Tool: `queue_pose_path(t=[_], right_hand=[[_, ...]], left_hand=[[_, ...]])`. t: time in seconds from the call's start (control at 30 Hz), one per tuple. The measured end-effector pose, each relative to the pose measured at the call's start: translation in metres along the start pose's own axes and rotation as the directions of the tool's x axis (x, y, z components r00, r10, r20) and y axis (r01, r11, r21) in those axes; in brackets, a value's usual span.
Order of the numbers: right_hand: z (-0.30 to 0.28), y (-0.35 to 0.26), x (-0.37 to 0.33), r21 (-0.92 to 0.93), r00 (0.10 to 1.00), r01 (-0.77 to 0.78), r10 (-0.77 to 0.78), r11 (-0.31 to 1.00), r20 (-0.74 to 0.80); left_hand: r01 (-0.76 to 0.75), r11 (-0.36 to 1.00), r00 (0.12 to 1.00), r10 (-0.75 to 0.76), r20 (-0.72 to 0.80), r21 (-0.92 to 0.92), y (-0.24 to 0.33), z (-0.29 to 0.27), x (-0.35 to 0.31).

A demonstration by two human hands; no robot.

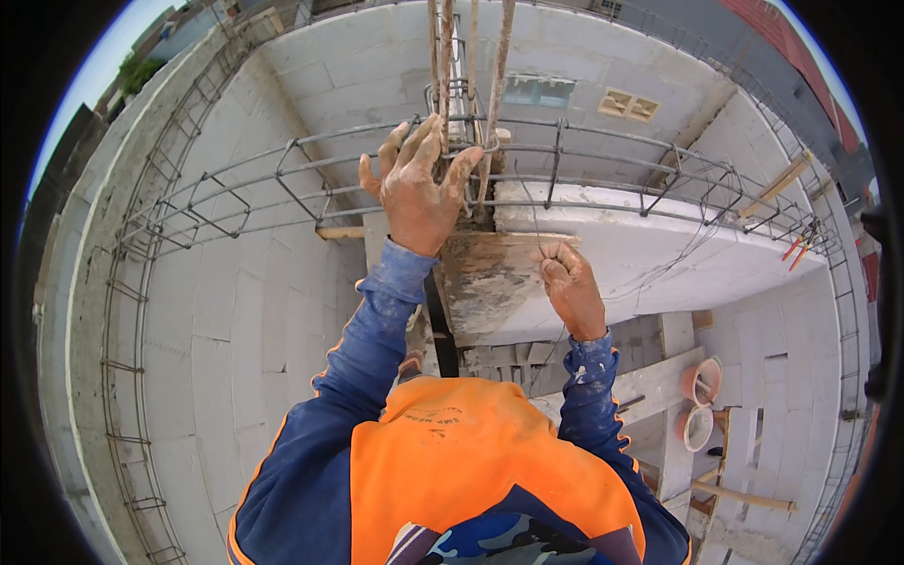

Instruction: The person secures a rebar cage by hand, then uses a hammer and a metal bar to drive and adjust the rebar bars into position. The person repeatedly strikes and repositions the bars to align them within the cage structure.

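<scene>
My left hand [417, 185] reaches up to the rusty vertical rebars [471, 66] where they meet the horizontal rebar cage [584, 165], its fingers spread and curled around the bars at the stirrups. My right hand [568, 282] is lower, its fingers pinched shut on a thin tie wire [533, 202] that runs up toward the cage. Below both hands a wooden formwork board [490, 282], smeared with mortar, stands against the white block wall [678, 250]. My sleeves are blue and I wear an orange vest.
The rebar cage runs along the tops of the white block walls to left [226, 202] and right. Far below at the right lie two orange buckets [702, 381], planks [744, 494] and a block stack. Red-handled pliers [796, 250] rest on the wall at the right.
</scene>
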State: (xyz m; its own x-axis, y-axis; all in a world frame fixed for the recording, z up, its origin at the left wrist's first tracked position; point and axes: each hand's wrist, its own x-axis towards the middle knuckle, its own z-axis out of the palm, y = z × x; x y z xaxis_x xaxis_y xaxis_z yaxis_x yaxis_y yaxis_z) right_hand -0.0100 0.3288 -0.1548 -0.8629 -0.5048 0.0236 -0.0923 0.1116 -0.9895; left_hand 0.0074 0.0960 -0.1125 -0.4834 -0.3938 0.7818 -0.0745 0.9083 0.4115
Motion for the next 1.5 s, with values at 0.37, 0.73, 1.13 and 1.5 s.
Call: queue_pose_path(t=[0.37,0.73,1.13,1.5], right_hand=[[0.029,-0.092,0.094,-0.331,0.809,0.528,-0.581,0.782,-0.083],[0.031,-0.090,0.108,-0.592,0.816,0.467,-0.578,0.657,0.003],[0.033,-0.092,0.115,-0.602,0.735,0.539,-0.678,0.590,-0.006],[0.034,-0.093,0.113,-0.558,0.766,0.513,-0.641,0.652,-0.044]], left_hand=[[-0.102,0.982,0.907,0.158,0.391,-0.161,-0.035,-0.039,0.048],[-0.100,0.940,0.898,0.226,0.377,-0.326,-0.042,-0.033,0.050],[-0.124,0.967,0.849,0.220,0.481,-0.223,-0.035,-0.040,0.058],[-0.074,0.949,0.836,0.227,0.500,-0.307,-0.067,-0.036,0.125]])
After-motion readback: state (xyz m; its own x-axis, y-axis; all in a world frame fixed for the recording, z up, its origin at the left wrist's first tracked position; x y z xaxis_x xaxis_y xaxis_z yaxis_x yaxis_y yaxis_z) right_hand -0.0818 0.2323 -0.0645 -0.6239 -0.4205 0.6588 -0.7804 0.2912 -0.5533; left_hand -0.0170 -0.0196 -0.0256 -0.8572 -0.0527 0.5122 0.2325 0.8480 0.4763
